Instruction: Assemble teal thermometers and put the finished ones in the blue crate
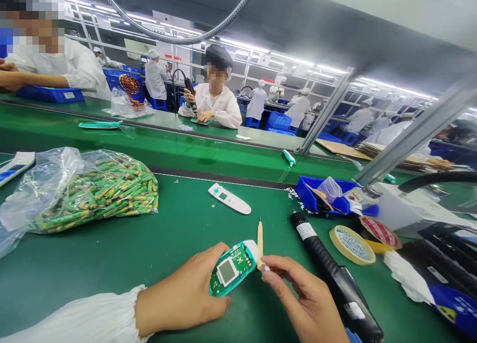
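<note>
The left hand grips a handheld device low in front of the person, above a green bench. The device sits tilted, with its teal casing open to show a green circuit board and a small grey LCD screen, and a white cap closes its upper end. The right hand is just beside the left, not touching it, and pinches a pale pointed stick upright at the white cap. Directly ahead of the hands lies a closed white device with a small screen. Farther left is a clear bag of green-and-gold batteries. To the right of the right hand lie a black electric screwdriver and a tape roll dotted with tiny screws, with a blue bin beyond them. Across the belt, a co-worker holds a similar screwdriver.
</note>
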The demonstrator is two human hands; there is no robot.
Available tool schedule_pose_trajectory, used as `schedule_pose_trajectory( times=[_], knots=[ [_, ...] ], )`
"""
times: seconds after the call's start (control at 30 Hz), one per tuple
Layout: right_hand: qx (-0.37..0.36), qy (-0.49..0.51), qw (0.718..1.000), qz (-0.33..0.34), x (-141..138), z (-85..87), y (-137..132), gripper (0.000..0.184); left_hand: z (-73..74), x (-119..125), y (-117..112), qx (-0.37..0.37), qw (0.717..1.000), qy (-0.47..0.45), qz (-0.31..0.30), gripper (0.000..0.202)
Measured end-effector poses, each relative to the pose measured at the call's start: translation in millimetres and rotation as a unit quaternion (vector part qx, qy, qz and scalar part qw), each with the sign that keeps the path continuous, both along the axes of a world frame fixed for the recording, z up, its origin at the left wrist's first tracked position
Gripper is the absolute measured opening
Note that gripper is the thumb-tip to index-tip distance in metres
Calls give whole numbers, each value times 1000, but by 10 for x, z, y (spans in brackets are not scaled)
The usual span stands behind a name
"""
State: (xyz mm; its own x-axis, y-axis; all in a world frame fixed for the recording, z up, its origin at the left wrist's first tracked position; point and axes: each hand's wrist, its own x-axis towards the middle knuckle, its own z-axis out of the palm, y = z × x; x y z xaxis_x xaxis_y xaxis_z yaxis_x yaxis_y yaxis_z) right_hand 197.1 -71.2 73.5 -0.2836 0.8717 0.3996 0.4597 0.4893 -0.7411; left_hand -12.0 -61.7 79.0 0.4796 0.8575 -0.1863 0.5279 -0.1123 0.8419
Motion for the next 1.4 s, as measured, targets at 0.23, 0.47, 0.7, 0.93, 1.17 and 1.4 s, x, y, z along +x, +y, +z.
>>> schedule_pose_trajectory(
  times=[0.23, 0.47, 0.7, 0.93, 1.17, 1.4],
  knots=[
    [-44, -34, 998, 31, -27, 73, 10, 8, 66, -99, -9, 88, 989, 101, -64, 38],
    [85, -137, 982, 97, -51, 27, 9, 16, 80, -117, 16, 106, 983, 117, -94, 43],
    [151, -218, 959, 95, -123, 8, -21, 17, 68, -105, 11, 97, 985, 118, -79, 43],
    [167, -259, 945, 107, -125, 46, -44, 20, 22, -100, -14, 95, 986, 120, -68, 38],
    [172, -289, 935, 110, -137, 37, -42, 23, 39, -91, -17, 82, 987, 125, -66, 40],
    [192, -321, 921, 112, -140, 39, -42, 27, 3, -95, -33, 88, 985, 131, -67, 35]
  ],
)
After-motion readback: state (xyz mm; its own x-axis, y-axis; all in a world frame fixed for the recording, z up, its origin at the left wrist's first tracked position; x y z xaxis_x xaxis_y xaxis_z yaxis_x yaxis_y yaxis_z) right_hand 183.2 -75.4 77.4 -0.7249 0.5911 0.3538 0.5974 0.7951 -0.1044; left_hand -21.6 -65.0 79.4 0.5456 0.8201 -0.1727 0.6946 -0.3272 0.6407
